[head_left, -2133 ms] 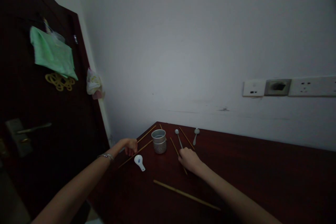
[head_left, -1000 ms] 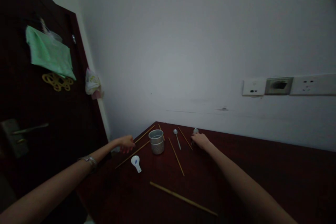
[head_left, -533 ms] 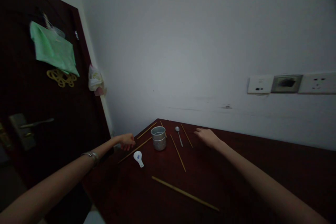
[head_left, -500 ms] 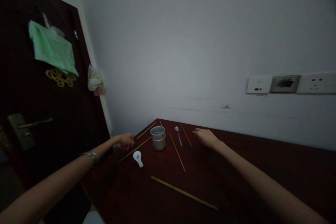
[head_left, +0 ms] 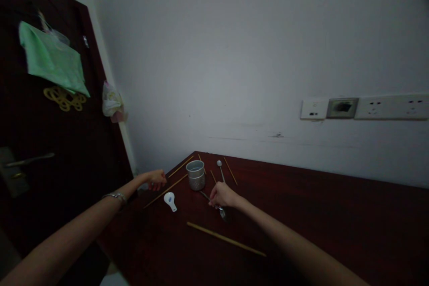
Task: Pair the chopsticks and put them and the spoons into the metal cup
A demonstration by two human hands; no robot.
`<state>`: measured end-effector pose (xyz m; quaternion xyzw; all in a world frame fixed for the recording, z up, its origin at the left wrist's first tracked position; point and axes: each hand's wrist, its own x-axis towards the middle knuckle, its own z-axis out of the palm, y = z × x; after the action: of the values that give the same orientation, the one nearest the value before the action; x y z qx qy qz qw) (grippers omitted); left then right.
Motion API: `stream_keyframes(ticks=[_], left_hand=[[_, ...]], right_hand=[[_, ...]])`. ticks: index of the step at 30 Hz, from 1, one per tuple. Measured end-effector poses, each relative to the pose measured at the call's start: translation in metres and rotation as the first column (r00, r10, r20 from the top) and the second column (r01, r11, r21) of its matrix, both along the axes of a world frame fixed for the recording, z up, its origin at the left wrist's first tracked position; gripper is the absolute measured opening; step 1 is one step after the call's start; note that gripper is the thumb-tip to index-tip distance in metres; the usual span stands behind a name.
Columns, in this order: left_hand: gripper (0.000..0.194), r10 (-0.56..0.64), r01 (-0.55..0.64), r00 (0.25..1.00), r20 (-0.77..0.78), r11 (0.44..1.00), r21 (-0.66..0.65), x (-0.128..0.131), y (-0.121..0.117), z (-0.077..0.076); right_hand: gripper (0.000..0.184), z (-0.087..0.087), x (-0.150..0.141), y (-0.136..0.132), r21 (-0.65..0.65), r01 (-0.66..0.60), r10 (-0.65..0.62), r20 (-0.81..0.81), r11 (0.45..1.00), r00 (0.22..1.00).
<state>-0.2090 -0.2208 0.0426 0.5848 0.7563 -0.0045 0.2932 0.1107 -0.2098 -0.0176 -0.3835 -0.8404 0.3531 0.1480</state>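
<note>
My right hand (head_left: 223,195) is closed on a metal spoon (head_left: 222,212) low over the table. Its handle points up and left toward the cup, and its bowl shows below my fingers. Loosely curled, my left hand (head_left: 157,179) is near the table's left edge with nothing visible in it. A grey metal cup (head_left: 196,178) stands upright between my hands. In front of it lies a white ceramic spoon (head_left: 170,201). A second metal spoon (head_left: 219,164) lies behind my right hand, its handle end partly hidden.
Several wooden chopsticks are scattered on the dark red table (head_left: 284,205); one chopstick (head_left: 226,238) lies nearest me. Behind is a wall with sockets (head_left: 372,107). At left is a dark door (head_left: 87,143) with a green cloth (head_left: 53,56) hanging on it.
My right hand has moved left and nearer, and a metal spoon now shows in its fingers. It partly covers one chopstick. My left hand stays curled at nearly the same place.
</note>
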Motion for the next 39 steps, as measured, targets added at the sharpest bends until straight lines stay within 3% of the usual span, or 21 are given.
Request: stream_keyframes(ticks=[4,11,14,19,21,25,29,33,35,39], left_hand=[[0.016,-0.020,0.020,1.000,-0.018,1.000,0.018,0.003,0.000,0.002],[0.018,-0.046,0.050,0.997,-0.067,0.996,0.068,-0.001,0.006,0.007],[0.023,-0.017,0.027,0.998,-0.052,0.980,0.198,-0.003,0.012,0.012],[0.046,-0.016,-0.034,0.995,0.096,0.867,0.497,0.013,0.022,0.028],[0.052,-0.033,-0.058,0.984,0.176,0.872,0.486,0.030,0.022,0.034],[0.057,-0.057,-0.051,0.955,0.290,0.935,0.351,0.066,0.020,0.036],[0.047,-0.072,-0.036,0.956,0.283,0.932,0.360,0.088,0.024,0.026],[0.026,-0.029,-0.067,0.972,0.235,0.917,0.392,0.096,0.026,0.022],[0.021,-0.015,-0.079,0.973,0.228,0.914,0.399,0.099,0.027,0.024],[0.022,0.014,-0.117,0.973,0.232,0.893,0.435,0.103,0.035,0.036]], right_hand=[[0.013,0.004,-0.008,-0.007,0.124,0.013,-0.027,0.107,0.992,0.994],[0.016,0.016,-0.004,-0.016,0.198,0.041,-0.077,0.180,0.979,0.981],[0.016,0.017,-0.002,-0.018,0.207,0.041,-0.082,0.195,0.977,0.977],[0.016,0.014,-0.002,-0.016,0.220,0.038,-0.079,0.179,0.975,0.981],[0.015,0.012,-0.001,-0.015,0.226,0.034,-0.072,0.163,0.974,0.984],[0.015,0.013,0.010,-0.011,0.218,0.066,-0.090,0.104,0.974,0.991],[0.018,0.017,0.038,-0.001,0.202,0.159,-0.162,-0.002,0.966,0.987],[0.021,0.017,0.085,0.014,0.189,0.258,-0.251,-0.062,0.947,0.966],[0.021,0.013,0.115,0.019,0.190,0.325,-0.317,-0.069,0.927,0.946],[0.022,-0.007,0.178,0.021,0.055,0.425,-0.417,-0.113,0.903,0.902]])
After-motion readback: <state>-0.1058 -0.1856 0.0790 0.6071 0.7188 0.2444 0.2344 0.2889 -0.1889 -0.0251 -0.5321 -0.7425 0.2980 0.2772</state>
